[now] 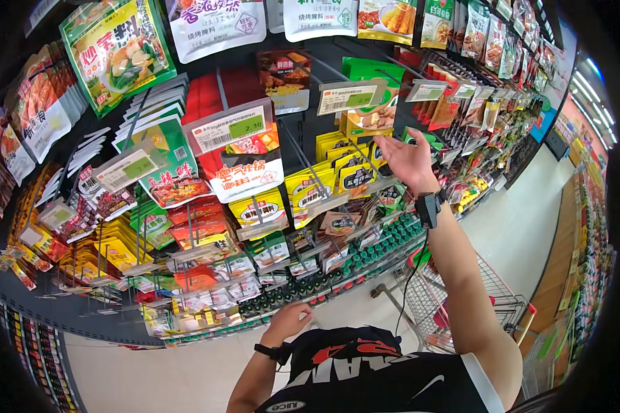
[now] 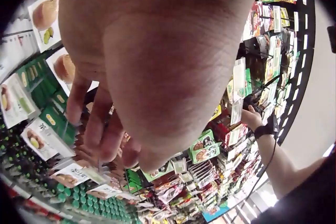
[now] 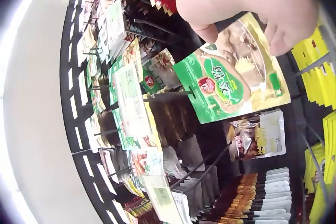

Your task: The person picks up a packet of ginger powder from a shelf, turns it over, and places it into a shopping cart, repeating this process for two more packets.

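My right hand (image 1: 410, 162) reaches up to the shelf, thumb and fingers apart, fingertips right at the lower edge of a green-and-yellow seasoning packet (image 1: 370, 103). In the right wrist view the packet (image 3: 231, 74) hangs from a hook with its printed front showing, and the right hand (image 3: 249, 3) overlaps its bottom edge. My left hand (image 1: 289, 323) hangs low in front of the body, fingers loosely curled and holding nothing. The left wrist view shows this hand (image 2: 152, 61) large and close, with the shelf behind it.
Several rows of hanging packets fill the rack, with price tags (image 1: 351, 98) jutting out in front. Yellow packets (image 1: 310, 189) hang below the green one. Green-capped bottles (image 1: 375, 255) line a lower shelf. A shopping cart (image 1: 489, 292) stands at the right, and a cable (image 1: 410, 282) runs from the right wrist.
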A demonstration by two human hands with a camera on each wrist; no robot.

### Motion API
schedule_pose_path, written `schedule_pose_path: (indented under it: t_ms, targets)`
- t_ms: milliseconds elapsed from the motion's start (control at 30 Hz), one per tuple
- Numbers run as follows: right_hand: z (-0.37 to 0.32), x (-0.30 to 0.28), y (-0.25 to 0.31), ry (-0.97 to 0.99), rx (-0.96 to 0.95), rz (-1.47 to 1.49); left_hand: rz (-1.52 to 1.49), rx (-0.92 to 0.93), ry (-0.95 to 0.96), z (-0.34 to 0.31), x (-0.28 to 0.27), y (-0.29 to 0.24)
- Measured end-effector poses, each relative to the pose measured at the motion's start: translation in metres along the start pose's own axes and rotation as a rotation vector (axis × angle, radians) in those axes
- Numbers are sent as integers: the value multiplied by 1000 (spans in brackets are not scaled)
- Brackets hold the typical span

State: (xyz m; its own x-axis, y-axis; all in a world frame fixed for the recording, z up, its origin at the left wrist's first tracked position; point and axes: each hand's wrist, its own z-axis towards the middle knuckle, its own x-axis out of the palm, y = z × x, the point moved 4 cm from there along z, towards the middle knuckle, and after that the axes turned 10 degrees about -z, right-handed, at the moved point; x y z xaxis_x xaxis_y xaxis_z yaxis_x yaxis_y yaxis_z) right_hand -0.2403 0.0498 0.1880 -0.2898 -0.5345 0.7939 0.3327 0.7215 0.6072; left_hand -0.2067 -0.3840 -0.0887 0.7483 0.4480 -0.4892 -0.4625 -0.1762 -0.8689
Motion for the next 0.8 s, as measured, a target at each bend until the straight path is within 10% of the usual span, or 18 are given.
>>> schedule_pose_path:
  t_ms: [800]
  targets:
    - [-137,-29,49,41,-209,-205,39,13,179,57,76,-60]
